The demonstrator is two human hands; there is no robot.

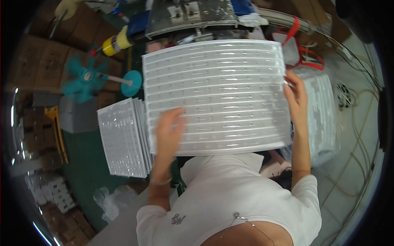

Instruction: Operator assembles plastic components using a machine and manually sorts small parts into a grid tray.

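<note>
In front of me lies a large, pale grey rectangular panel (pixel 230 96), crossed by raised white ridges, with small dark marks between them and a glossy surface. My left hand (pixel 169 129) is over its lower left part, blurred by motion, with thumb and fingers apart and nothing visible in it. Whether it touches the surface I cannot tell. At the upper right edge, my right hand (pixel 296 96) has its fingers bent round the panel's rim, the thumb below them. What lies under the panel is mostly hidden.
A stack of similar ridged panels (pixel 123 139) stands to the left, beside a teal fan (pixel 87 76) with blurred blades. On the right are plastic-wrapped pale panels (pixel 321 119) and a red-handled bag (pixel 292 51). A metal machine (pixel 191 18) stands beyond; cables run at far right.
</note>
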